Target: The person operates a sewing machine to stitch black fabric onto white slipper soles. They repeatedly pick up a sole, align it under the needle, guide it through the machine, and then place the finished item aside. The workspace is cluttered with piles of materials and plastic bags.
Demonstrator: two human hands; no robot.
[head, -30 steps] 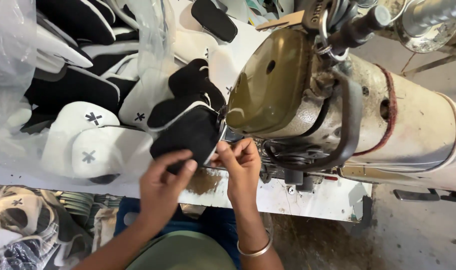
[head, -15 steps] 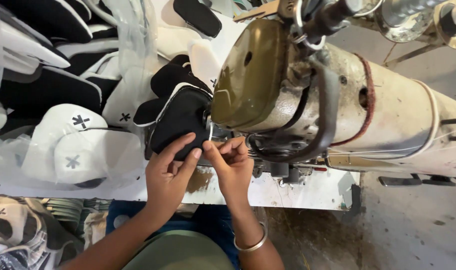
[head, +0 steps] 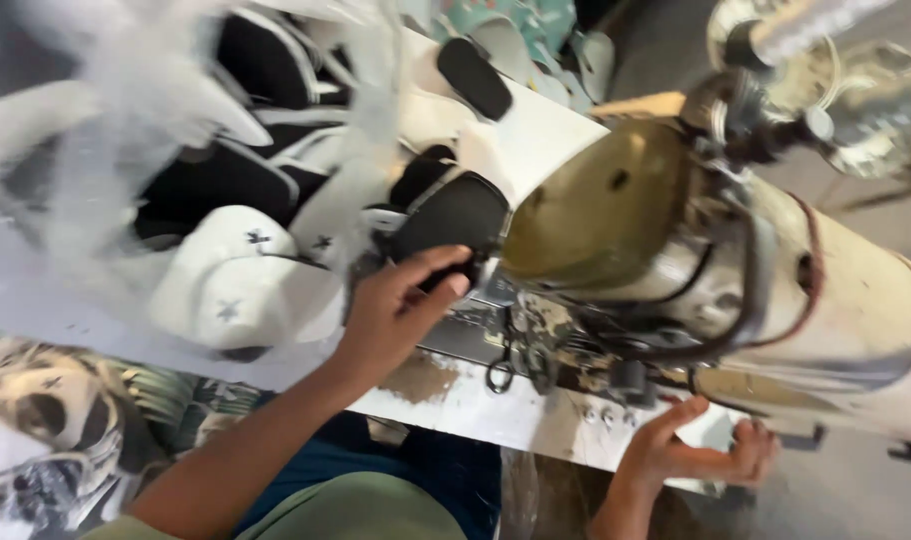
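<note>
White and worn, the desk (head: 495, 405) runs across the head view from the left edge toward the lower right, with a rusty brown patch near its front edge. On it stands a big cream sewing machine (head: 775, 300), lying across the right half of the view, its olive-brown end plate (head: 595, 205) turned toward the person.

Just left of that plate sits a black padded shoe piece (head: 450, 215). The left hand (head: 395, 305) reaches up from below and rests on it, fingers curled over its lower edge and gripping it beside the machine's needle area, which is too blurred to make out.

Farther left lies a heap of white shoe uppers (head: 240, 285) with small dark cross marks, mixed with black and white pieces and some clear plastic wrap (head: 125, 130), all smeared by motion.

The right hand (head: 690, 450) is low at the desk's front edge under the machine, palm up, fingers loosely open and holding nothing that can be seen.
</note>
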